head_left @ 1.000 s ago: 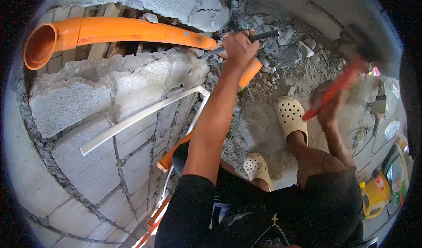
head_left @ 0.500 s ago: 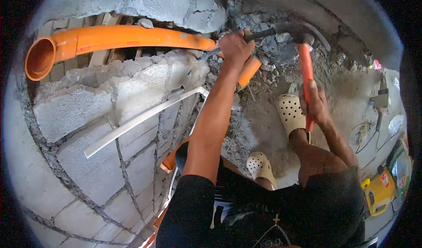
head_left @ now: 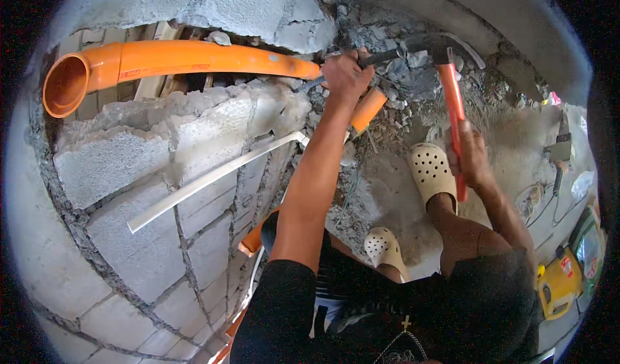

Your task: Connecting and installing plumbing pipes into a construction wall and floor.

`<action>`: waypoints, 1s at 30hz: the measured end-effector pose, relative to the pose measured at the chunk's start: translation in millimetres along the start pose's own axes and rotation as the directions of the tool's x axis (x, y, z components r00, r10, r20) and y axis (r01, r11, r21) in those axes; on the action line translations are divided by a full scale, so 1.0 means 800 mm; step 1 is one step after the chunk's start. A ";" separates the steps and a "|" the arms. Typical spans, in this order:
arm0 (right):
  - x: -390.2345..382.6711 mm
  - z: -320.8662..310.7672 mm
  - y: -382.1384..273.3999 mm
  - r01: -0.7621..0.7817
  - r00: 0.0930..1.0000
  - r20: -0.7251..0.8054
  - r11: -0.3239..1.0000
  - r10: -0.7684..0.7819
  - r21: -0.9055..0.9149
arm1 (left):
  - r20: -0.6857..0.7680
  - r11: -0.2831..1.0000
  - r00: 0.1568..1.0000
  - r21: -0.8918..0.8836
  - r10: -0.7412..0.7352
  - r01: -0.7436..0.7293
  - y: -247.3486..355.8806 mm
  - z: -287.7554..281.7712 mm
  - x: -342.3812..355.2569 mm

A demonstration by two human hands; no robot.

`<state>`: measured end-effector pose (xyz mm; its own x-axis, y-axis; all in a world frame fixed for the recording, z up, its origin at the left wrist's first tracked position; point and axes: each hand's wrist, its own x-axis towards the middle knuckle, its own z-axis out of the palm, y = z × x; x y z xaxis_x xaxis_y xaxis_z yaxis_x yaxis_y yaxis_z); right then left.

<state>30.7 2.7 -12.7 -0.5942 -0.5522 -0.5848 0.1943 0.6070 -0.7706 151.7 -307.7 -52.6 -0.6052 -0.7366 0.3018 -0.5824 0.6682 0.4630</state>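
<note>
1. Orange pipe [head_left: 194,59]: long axis nearly level, from its flared socket mouth at 9 o'clock to a short cut end [head_left: 368,108] below the left hand at 3 o'clock. It lies in a broken channel in the grey block wall [head_left: 129,235]; a small pale label sits on its upper side near the socket.
2. White conduit [head_left: 213,178]: thin, slanting across the wall face, low end at 8 o'clock, high end at 2 o'clock, bent by the rubble.
3. Left hand [head_left: 347,75]: clenched around a dark steel chisel [head_left: 381,57]. The chisel's long axis runs from its tip at the wall by the pipe, 8 o'clock, up to its struck end at 2 o'clock.
4. Hammer [head_left: 452,99]: dark head at 12 o'clock meeting the chisel's struck end, orange handle running down to 6 o'clock.
5. Right hand [head_left: 471,161]: closed around the lower handle.
6. Cream perforated clogs [head_left: 431,170]: on dusty rubble, one just left of the right hand, the other [head_left: 385,249] lower.
7. Yellow boxy tool [head_left: 558,283]: at the far right rim, with small red and white labels, too small to tell.
</note>
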 end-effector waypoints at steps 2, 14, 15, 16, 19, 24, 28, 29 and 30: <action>0.008 -0.022 0.008 0.182 0.982 0.013 0.963 -0.188 0.196 | -0.039 0.999 0.999 -0.044 -0.029 0.028 -0.002 -0.006 0.001; -0.025 -0.006 -0.053 -0.080 0.986 0.150 0.994 0.069 0.070 | -0.157 0.994 0.985 -0.065 0.078 -0.089 0.001 -0.025 0.007; -0.026 -0.014 -0.057 0.038 0.988 0.148 0.994 -0.052 0.099 | -0.188 0.980 0.976 -0.141 0.110 -0.138 -0.001 -0.033 0.007; -0.029 -0.021 -0.071 0.048 0.995 0.079 0.976 -0.066 0.213 | -0.128 0.994 0.992 -0.107 -0.019 0.005 0.002 -0.030 0.010; -0.027 -0.032 -0.098 0.288 0.841 0.063 0.543 -0.538 0.789 | -0.124 0.992 0.990 -0.108 0.059 -0.073 -0.023 -0.050 0.007; 0.019 -0.013 0.018 0.159 0.964 0.099 0.836 -0.246 0.524 | -0.126 0.995 0.992 -0.092 0.033 -0.045 0.001 -0.023 0.005; -0.023 -0.019 -0.038 0.210 0.976 -0.071 0.976 -0.205 0.064 | -0.169 0.998 0.986 -0.056 -0.014 0.005 0.003 -0.015 0.004; -0.027 -0.027 -0.041 0.257 0.960 -0.156 0.953 -0.233 0.158 | -0.120 0.996 0.992 -0.086 -0.030 0.019 -0.001 -0.018 0.001; -0.034 -0.039 -0.074 0.000 0.994 0.095 0.833 -0.063 0.553 | -0.084 0.995 0.996 -0.098 -0.039 0.031 -0.013 -0.030 0.004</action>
<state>11.1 -0.2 56.5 -0.5286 -0.6409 -0.5567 0.5936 0.1898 -0.7821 168.7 -319.6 -36.7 -0.5339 -0.7685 0.3527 -0.5447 0.6316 0.5517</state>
